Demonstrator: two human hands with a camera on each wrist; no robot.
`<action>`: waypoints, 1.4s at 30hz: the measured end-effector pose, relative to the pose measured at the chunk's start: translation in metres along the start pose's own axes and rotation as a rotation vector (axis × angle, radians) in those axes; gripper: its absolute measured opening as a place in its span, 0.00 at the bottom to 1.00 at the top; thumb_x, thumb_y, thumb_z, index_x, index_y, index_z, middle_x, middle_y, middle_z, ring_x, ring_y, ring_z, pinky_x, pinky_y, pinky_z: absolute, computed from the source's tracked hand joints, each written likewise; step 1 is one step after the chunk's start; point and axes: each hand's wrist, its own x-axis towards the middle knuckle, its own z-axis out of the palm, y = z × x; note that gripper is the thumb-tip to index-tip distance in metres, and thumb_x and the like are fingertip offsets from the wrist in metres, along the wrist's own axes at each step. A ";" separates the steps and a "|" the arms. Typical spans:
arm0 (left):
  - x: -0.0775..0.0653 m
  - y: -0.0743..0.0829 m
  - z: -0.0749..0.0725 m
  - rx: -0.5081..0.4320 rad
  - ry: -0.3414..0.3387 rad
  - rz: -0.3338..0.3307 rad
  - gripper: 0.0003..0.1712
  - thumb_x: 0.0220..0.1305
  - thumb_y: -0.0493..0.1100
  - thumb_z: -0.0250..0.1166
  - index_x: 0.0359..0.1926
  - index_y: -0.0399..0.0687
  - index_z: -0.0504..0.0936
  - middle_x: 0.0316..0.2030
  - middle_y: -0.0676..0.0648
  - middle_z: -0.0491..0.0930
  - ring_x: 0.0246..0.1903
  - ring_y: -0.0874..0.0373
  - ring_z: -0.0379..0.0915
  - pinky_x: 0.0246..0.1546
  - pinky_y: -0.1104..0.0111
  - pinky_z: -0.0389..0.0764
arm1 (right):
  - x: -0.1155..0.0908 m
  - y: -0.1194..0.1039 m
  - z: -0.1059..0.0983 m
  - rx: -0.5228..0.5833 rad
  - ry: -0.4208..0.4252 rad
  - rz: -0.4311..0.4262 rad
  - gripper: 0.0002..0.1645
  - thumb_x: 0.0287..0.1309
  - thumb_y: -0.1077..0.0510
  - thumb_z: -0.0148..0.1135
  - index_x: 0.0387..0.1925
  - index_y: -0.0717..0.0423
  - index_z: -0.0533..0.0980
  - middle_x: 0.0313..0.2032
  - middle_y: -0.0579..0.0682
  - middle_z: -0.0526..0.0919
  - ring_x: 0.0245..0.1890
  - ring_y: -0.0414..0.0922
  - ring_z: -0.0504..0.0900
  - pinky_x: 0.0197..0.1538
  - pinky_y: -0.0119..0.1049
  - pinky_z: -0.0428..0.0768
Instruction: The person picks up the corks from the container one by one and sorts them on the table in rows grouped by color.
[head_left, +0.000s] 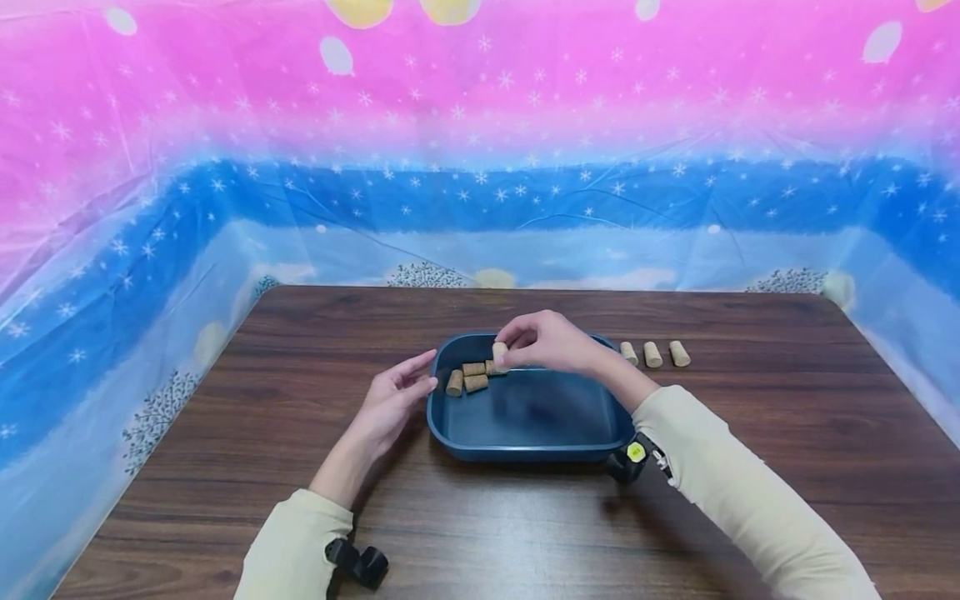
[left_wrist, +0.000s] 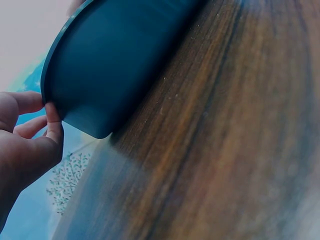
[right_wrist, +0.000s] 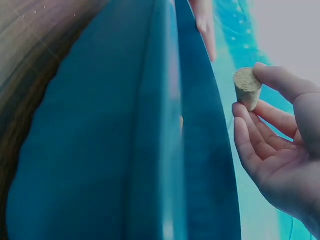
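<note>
A deep blue rectangular tray [head_left: 525,454] with rounded corners stands on the table. My left hand [head_left: 390,404] touches the tray's left rim, index finger and thumb apart; in the left wrist view the thumb tip lies against the outer wall. My right hand [head_left: 551,342] pinches a light tapered cork stopper [right_wrist: 247,87] between thumb and fingers, over the back left of the tray. Below it, several cork stoppers [head_left: 476,383] sit grouped at the tray's left end, one of them [head_left: 454,383] upright. The held stopper partly hides the rightmost of the group.
Three more cork stoppers [head_left: 652,355] form a row on the dark wooden table [head_left: 750,467], right of the tray's back corner. A patterned pink and blue cloth [head_left: 480,192] hangs behind and beside the table. My right forearm crosses the tray's right side.
</note>
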 end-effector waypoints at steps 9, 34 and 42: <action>0.000 0.000 0.001 -0.008 0.003 0.003 0.28 0.69 0.31 0.55 0.69 0.36 0.64 0.63 0.36 0.64 0.60 0.47 0.62 0.61 0.62 0.66 | -0.014 0.011 -0.012 -0.003 0.107 0.024 0.18 0.59 0.53 0.67 0.48 0.58 0.80 0.37 0.48 0.84 0.38 0.45 0.80 0.44 0.43 0.78; -0.001 0.000 0.002 0.001 0.008 0.008 0.28 0.69 0.30 0.55 0.69 0.36 0.64 0.63 0.37 0.65 0.59 0.48 0.63 0.54 0.71 0.71 | -0.059 0.053 -0.058 -0.029 0.266 0.146 0.21 0.60 0.51 0.66 0.51 0.60 0.79 0.40 0.53 0.84 0.43 0.49 0.80 0.47 0.46 0.76; -0.001 0.001 0.001 -0.002 0.004 0.001 0.28 0.69 0.31 0.55 0.69 0.37 0.64 0.63 0.37 0.65 0.59 0.48 0.63 0.57 0.67 0.70 | -0.070 0.063 -0.073 -0.038 0.290 0.199 0.24 0.61 0.48 0.64 0.52 0.60 0.78 0.43 0.55 0.83 0.43 0.50 0.79 0.46 0.46 0.74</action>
